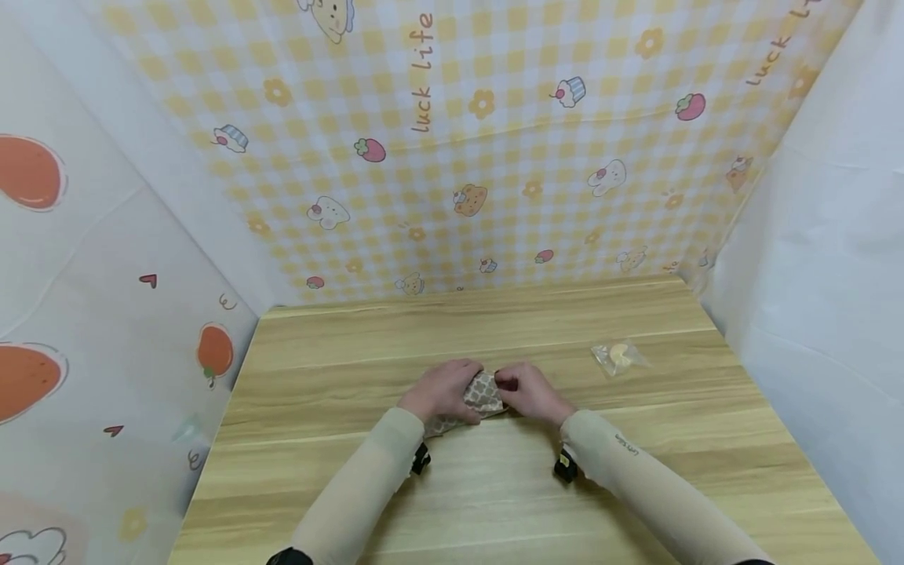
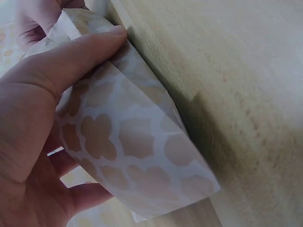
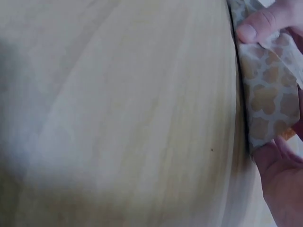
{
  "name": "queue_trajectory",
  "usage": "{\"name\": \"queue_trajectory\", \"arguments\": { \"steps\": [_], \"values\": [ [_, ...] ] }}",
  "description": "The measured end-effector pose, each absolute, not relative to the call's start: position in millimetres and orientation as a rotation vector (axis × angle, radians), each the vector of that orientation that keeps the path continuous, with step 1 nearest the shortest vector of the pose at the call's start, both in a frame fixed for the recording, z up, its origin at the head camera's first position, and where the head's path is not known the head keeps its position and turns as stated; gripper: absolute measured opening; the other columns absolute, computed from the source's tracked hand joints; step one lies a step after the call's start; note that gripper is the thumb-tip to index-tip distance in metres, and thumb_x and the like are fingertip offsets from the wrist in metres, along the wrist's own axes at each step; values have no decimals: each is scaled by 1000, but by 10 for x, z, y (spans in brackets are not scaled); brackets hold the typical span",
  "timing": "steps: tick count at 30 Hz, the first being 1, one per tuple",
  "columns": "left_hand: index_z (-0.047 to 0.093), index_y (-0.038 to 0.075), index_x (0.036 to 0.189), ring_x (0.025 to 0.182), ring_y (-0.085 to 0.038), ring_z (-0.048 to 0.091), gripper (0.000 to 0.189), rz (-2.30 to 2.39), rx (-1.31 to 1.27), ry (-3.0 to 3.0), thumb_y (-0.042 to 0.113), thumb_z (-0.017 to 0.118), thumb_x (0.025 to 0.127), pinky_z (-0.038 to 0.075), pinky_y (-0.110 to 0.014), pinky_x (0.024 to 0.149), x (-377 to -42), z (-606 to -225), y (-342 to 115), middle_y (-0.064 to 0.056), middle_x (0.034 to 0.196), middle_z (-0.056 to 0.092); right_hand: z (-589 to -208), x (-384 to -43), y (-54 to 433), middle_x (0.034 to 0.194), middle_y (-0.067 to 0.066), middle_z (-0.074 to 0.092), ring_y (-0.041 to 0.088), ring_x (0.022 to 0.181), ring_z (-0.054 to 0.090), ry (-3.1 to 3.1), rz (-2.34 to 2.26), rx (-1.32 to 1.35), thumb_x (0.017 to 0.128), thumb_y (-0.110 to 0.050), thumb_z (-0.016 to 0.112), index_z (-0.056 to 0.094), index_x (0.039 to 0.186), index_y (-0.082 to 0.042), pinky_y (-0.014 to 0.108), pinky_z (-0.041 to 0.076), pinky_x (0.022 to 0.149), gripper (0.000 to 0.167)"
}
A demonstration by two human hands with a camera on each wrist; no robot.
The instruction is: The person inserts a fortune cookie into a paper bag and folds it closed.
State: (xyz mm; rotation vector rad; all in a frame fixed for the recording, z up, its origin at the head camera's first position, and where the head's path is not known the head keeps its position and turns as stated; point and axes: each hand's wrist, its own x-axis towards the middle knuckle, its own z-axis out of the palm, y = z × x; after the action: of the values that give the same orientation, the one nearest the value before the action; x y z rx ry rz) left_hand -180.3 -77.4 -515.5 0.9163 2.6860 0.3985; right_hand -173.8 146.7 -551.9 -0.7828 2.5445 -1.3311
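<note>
Both hands are on a folded paper packet with a beige and white lattice print, low over the wooden table. My left hand grips its left part, the thumb laid across the paper in the left wrist view and the fingers behind it. At the packet's right end, my right hand pinches the edge with thumb and fingertips. A small orange-brown patch shows beside the right fingertips in the right wrist view. What lies inside the paper is hidden.
On the table, to the right beyond the right hand, lies a small clear plastic packet with a pale round thing inside. A yellow checked cloth hangs behind the table, with white sheets at both sides.
</note>
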Motion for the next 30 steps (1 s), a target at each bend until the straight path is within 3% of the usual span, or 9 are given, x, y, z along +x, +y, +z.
{"name": "queue_trajectory", "arguments": {
  "steps": [7,13,22,30],
  "values": [
    [56,10,144,119,-21,63,87,400,907,2691,42,96,74,54,-38,105,-1798,-5147,-776,-4,133,65,-5516,-1684,1431,102,12,72,22,94,67,2713,-1278,-740,88,3,78,78,110,4,31,60,82,22],
    [56,11,144,119,-20,63,86,402,900,2683,42,95,74,54,-37,104,-1791,-5142,-774,-3,134,65,-5501,-1681,1432,107,19,75,26,95,74,2566,-1418,-645,90,9,70,71,120,11,29,62,81,30],
    [57,11,141,119,-20,62,84,410,919,2688,42,96,74,53,-38,104,-1800,-5157,-767,-2,133,64,-5454,-1701,1439,94,9,75,15,86,71,2452,-1467,-595,91,4,74,73,104,1,24,61,75,14],
    [59,12,139,120,-19,62,82,387,936,2698,42,96,73,53,-37,106,-1807,-5192,-760,-1,133,65,-5527,-1733,1456,101,15,78,18,93,75,2295,-1517,-671,91,9,69,71,107,4,24,61,80,16]
  ]
}}
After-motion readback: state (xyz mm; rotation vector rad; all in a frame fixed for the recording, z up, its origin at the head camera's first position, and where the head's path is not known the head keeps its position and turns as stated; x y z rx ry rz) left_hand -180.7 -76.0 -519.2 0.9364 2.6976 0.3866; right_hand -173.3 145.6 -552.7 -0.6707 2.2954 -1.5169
